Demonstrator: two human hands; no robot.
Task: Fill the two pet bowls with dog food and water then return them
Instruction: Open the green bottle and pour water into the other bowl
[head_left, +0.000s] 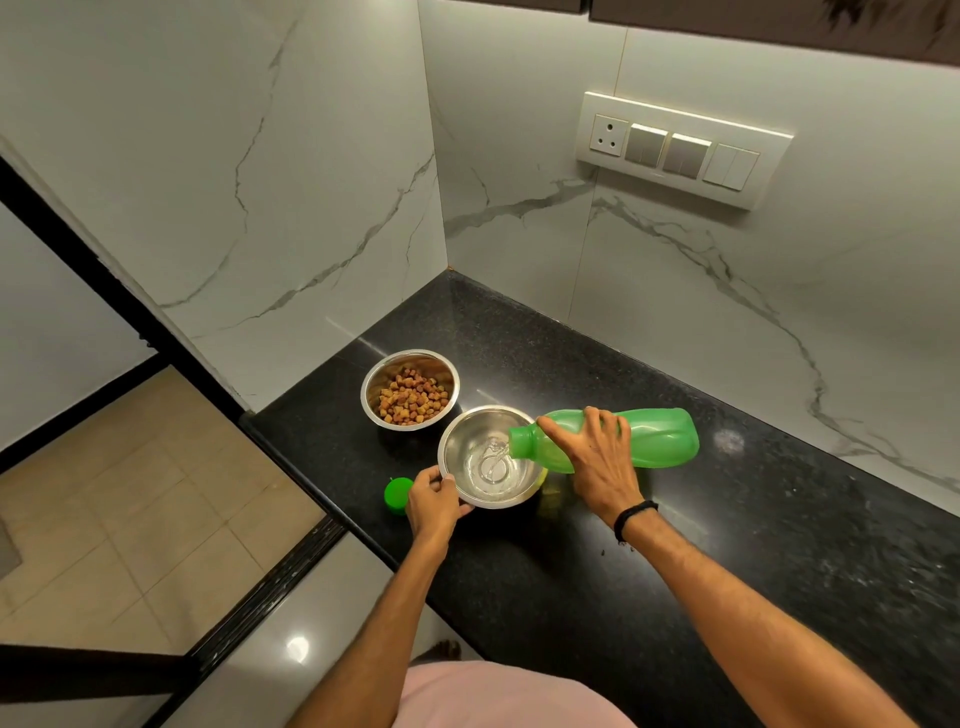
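Bowls are the business at this moment: two steel ones stand close together on the black worktop (649, 545) near its left edge. The far bowl (410, 388) already holds brown dog food (413, 397); the near bowl (491, 456) has only a shallow pool of clear water in its bottom. The right hand (597, 457) grips a green bottle (613, 439) round its middle, tipped nearly flat, long axis running left to right, with the open mouth at the left end over the near bowl's right rim, so the water falls inside. The left hand (434, 501) pinches that bowl's near-left rim, steadying it. A green cap (397, 493) lies on the worktop just left of the left hand, beside the bowl. The pour looks early on, judging by how little water lies there. What matters next is keeping the mouth inside the rim as the bottle tips further; the left hand is nearer the bowl and best placed to carry it once full.
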